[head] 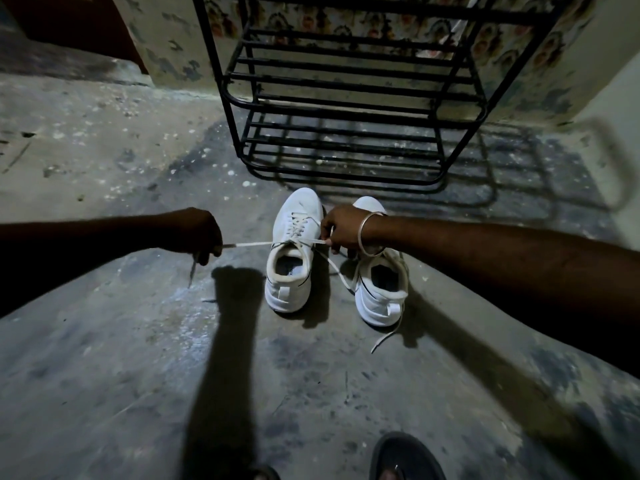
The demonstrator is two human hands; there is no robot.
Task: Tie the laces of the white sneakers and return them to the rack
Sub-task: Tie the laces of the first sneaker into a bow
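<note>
Laces (256,243) of the left sneaker (291,251), at twelve o'clock on the floor (121,358) before the rack (346,98), are pulled taut, left hand (199,235) and right hand (341,230) fingers pinching one end each; looping a bow probably comes next.

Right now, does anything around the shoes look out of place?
The right shoe has a loose lace trailing over its heel onto the floor, untied. Otherwise nothing odd: both hands pull the left shoe's lace ends apart.

The right hand (346,232) hides the right sneaker's (381,282) laces; the rack's (346,98) top is cut off.
</note>
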